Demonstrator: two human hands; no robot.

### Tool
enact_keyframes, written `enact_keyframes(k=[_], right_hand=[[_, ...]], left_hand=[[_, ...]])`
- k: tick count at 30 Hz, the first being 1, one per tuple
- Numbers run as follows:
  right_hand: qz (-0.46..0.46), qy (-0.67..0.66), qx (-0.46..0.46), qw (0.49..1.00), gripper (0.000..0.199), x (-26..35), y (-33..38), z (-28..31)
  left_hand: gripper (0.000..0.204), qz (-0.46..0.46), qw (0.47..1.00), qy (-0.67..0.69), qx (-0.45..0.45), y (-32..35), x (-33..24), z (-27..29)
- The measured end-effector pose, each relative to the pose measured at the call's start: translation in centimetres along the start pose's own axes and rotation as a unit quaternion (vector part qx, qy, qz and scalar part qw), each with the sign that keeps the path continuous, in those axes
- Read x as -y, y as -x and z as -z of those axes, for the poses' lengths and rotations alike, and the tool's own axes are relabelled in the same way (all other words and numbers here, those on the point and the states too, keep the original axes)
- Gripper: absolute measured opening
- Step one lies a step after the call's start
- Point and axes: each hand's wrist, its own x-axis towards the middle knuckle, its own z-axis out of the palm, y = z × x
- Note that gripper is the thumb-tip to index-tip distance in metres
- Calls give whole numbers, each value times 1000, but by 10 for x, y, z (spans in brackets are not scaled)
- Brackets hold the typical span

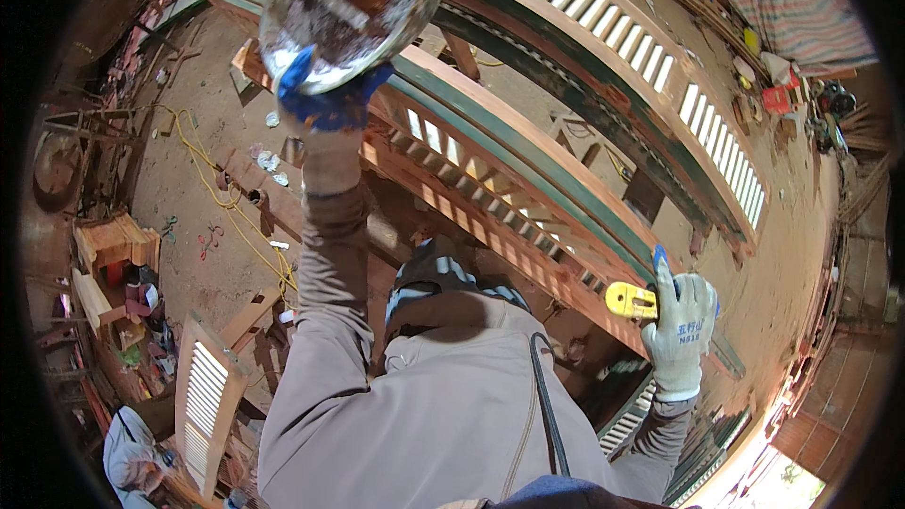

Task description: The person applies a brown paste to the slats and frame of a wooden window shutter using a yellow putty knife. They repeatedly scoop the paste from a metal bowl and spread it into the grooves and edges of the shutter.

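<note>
A round, shallow bowl caked with whitish and brown paste (351, 9) is held aloft at twelve o'clock, gripped at its near rim by the left hand in a blue-coated glove (325, 99). At four o'clock, a yellow tape-measure case (630, 301) is grasped by the right hand in a white knit glove (681, 325), fingers curled round it, against a long louvred wooden shutter frame with a green rail (528, 179). Measuring or marking along that frame appears to be in hand; a steady placement on the rail would be called for next.
</note>
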Motion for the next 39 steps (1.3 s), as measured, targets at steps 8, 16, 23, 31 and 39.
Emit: enact_keyframes(k=[8, 16, 23, 31, 39], right_hand=[[5, 4, -25, 1000, 75, 22, -48, 10], [177, -22, -59, 982, 61, 31, -118, 43], [299, -199, -30, 933, 52, 90, -214, 57], [224, -449, 219, 837, 37, 161, -339, 37], [109, -550, 368, 742, 37, 201, -404, 7]], left_hand=[[81, -220, 837, -464, -189, 64, -75, 203], [68, -38, 938, -55, -341, 183, -113, 226], [66, -32, 933, 9, -358, 199, -103, 261], [68, -218, 904, -318, -185, 85, -122, 274], [44, -363, 772, -518, 59, -141, -164, 222]])
